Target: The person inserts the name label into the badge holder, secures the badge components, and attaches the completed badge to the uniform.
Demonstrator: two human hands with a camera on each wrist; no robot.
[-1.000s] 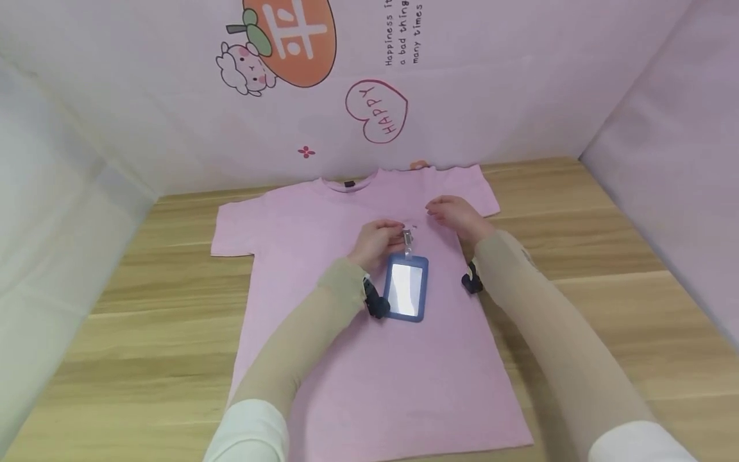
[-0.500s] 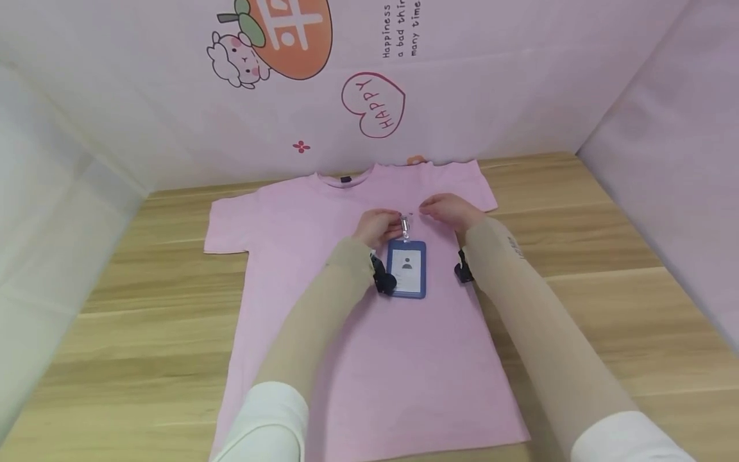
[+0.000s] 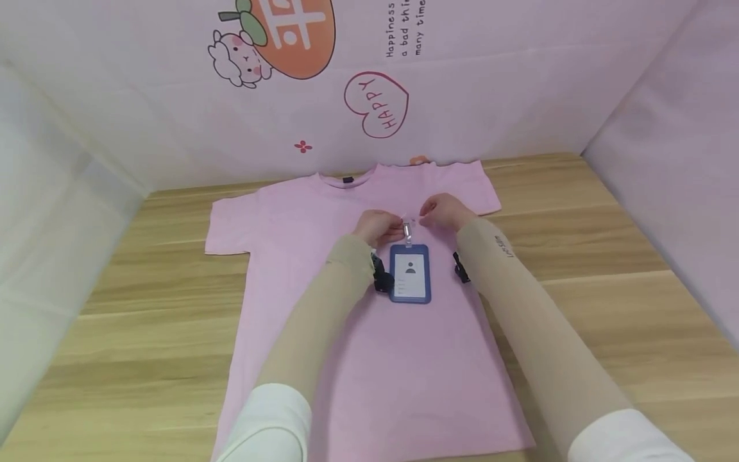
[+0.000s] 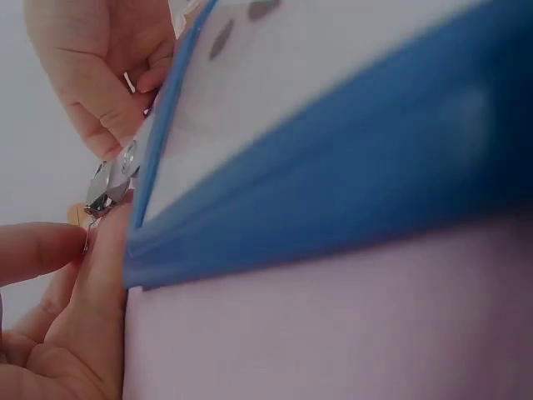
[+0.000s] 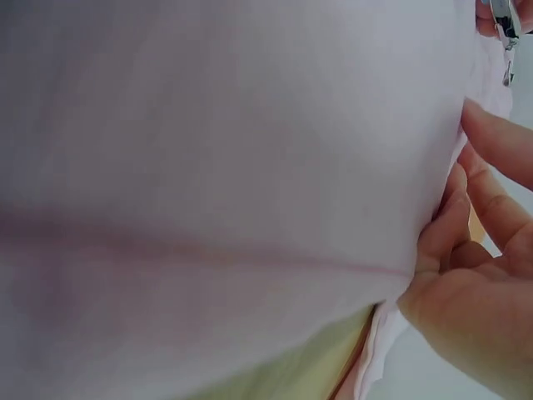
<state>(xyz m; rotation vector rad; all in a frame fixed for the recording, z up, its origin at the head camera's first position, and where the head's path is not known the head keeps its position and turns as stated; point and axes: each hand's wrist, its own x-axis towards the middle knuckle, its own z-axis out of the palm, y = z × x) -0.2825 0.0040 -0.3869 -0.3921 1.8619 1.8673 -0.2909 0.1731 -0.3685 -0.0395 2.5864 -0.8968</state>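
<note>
A pink T-shirt lies spread out face up. On its chest is a blue badge holder with a card bearing a person icon, hanging from a metal clip with a clear strap. My left hand pinches the pin part at the clip's top between thumb and finger; the thin wire shows in the left wrist view. Just right of the clip, my right hand has its fingers curled at the shirt's cloth, a crease running toward them in the right wrist view. The pin's tip points near those fingers.
Under the shirt is a wood-grain table. A printed pink cloth rises behind it, and plain pale cloth walls stand on both sides. A black wrist camera overlaps the badge holder's left edge.
The badge holder's glare has gone, so its card shows, and it appears higher in view. The right hand's fingers have curled more and stand closer to the clip. The left hand keeps its pinch.
</note>
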